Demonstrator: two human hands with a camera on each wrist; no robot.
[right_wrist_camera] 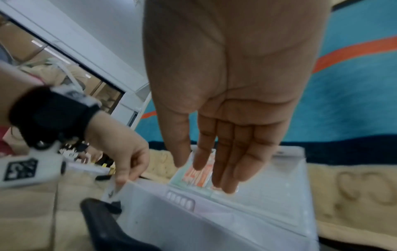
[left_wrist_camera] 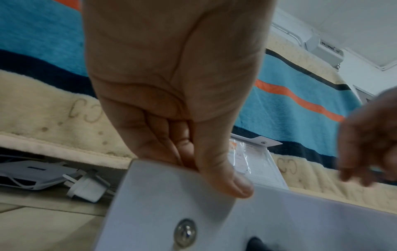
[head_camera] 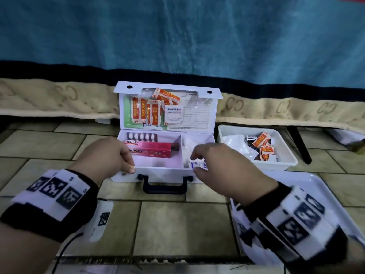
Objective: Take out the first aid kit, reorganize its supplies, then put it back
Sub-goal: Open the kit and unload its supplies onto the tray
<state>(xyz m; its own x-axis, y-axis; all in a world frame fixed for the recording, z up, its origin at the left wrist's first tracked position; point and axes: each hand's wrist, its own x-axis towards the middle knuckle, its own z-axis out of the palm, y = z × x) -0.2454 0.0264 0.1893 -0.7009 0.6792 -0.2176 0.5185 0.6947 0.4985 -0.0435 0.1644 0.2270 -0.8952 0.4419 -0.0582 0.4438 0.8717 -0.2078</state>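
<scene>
First-aid kit (head_camera: 158,171) open w/ Bacidin box (head_camera: 152,150); left hand (head_camera: 107,155) pinches rim, right hand (head_camera: 223,167) relaxed.

floor (head_camera: 169,224): beige tiles | kit (head_camera: 158,173): open, 12 o'clock, lid up against blanket | bin (head_camera: 284,165): white, 2 o'clock, just beside kit | tray (head_camera: 324,186): white, 4 o'clock, near bin | blanket (head_camera: 59,99): hem on tiles behind, 10 to 2 o'clock | plug (left_wrist_camera: 86,188): white, 10 o'clock, under hem
</scene>
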